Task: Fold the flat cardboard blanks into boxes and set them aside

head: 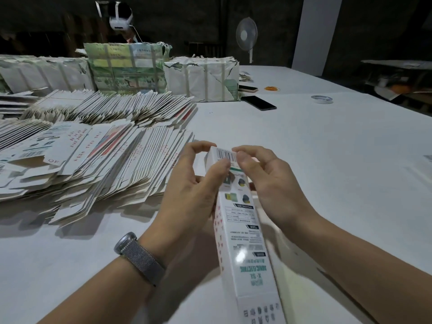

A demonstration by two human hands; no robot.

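Left hand grips the far end of the box from its left side, thumb on the printed face, fingers curled over the top edge. Right hand pinches the same end from the right, thumb and forefinger on the barcode flap. Box is long, white, already squared up, held above the near centre of the surface, long axis running from the hands toward the camera. Left wrist has a watch with a mesh band. Flat blanks lie fanned in overlapping rows at left, near to mid. Wrapped bundles stand behind them, far left to centre. Two phones, a tape roll and rubber bands lie far right of the bundles. Fan stands beyond the surface.
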